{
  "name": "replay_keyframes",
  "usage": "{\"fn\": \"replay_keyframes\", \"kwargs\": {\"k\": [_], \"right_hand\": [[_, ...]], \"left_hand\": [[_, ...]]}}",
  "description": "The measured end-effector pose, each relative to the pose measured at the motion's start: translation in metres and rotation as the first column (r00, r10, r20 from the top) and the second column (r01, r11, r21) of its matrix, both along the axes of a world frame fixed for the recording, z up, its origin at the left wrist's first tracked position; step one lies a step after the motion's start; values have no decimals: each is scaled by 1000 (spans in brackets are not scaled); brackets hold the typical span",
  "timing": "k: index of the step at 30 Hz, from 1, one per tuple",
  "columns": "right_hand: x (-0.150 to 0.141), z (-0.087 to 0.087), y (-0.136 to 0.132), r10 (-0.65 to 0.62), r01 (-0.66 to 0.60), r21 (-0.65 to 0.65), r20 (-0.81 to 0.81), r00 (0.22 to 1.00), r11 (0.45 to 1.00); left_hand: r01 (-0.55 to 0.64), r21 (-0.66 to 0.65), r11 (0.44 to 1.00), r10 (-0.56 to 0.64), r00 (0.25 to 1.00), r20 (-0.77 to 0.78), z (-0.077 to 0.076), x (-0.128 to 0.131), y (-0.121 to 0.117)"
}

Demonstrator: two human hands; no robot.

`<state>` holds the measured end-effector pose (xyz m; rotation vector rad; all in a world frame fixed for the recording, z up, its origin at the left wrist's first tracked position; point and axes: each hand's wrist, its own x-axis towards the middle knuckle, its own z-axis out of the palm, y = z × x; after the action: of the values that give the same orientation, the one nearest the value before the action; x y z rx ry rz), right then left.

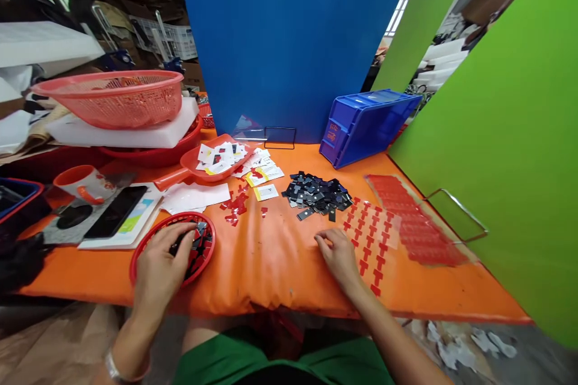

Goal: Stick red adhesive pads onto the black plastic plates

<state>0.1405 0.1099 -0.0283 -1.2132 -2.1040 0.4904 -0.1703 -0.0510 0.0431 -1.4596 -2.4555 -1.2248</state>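
Observation:
My left hand [162, 261] rests over a small round red basket [149, 239] holding dark flat pieces; its fingers curl into the pieces and what they hold is hidden. My right hand [338, 254] lies on the orange table cover [271, 258], fingers loosely bent, beside a clear sheet of red T-shaped stickers [372, 234]. A pile of small black parts [317, 194] sits just beyond the right hand. Loose red sticker scraps [235, 204] lie between the basket and the pile.
A red scoop [189, 163] carries white labels, with more labels [264, 174] beside it. A blue bin [365, 123] lies tipped at back right. Stacked red sticker sheets [415, 219], a large pink basket [112, 96], a mug [83, 183] and a phone [116, 212] surround the work area. Blue and green partitions enclose it.

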Motion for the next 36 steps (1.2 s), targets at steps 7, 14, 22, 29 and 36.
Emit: {"fn": "replay_keyframes", "kwargs": {"k": [7, 14, 22, 29, 36], "right_hand": [[-48, -1, 41, -118, 73, 126, 398, 910, 989], [-57, 12, 45, -106, 51, 122, 498, 860, 991], [-16, 31, 10, -98, 10, -367, -224, 970, 930], [6, 21, -31, -181, -214, -653, -483, 857, 727], [11, 18, -75, -366, -216, -685, -597, 714, 696]], "left_hand": [[387, 99, 917, -394, 834, 387, -10, 99, 33], [515, 89, 852, -461, 659, 594, -28, 127, 41], [394, 72, 916, -287, 521, 803, -49, 129, 52], [509, 127, 851, -302, 277, 912, -48, 157, 65], [404, 101, 909, -66, -100, 993, -46, 181, 65]]}}
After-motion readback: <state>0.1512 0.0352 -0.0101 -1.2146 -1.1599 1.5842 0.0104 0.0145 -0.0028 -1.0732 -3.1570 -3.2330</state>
